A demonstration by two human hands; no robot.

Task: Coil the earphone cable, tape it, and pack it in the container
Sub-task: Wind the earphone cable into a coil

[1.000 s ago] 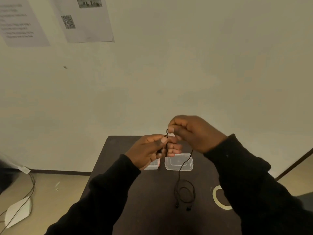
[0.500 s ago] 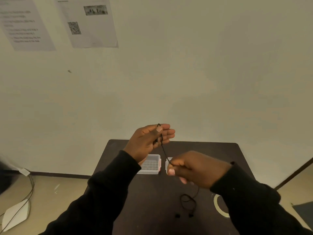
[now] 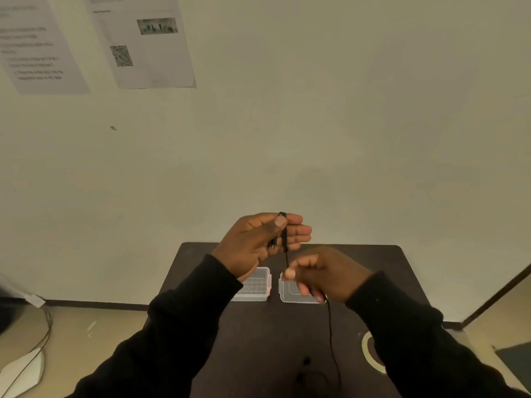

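Above the dark table [image 3: 258,334], your left hand [image 3: 258,242] pinches the thin black earphone cable [image 3: 284,239]; at 5 o'clock, your right hand [image 3: 324,274] fingers pinch its trailing length.

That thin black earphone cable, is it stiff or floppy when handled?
Probably floppy: the earphone cable hangs slack from the right hand down toward the table. Likely very light, since the left hand pins its wraps with just a thumb. Loose loops would probably spring apart untaped.

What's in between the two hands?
In the head view, a thin black earphone cable stretches from the raised left hand down to the right hand. Behind that stretch are the dark table and two clear boxes.
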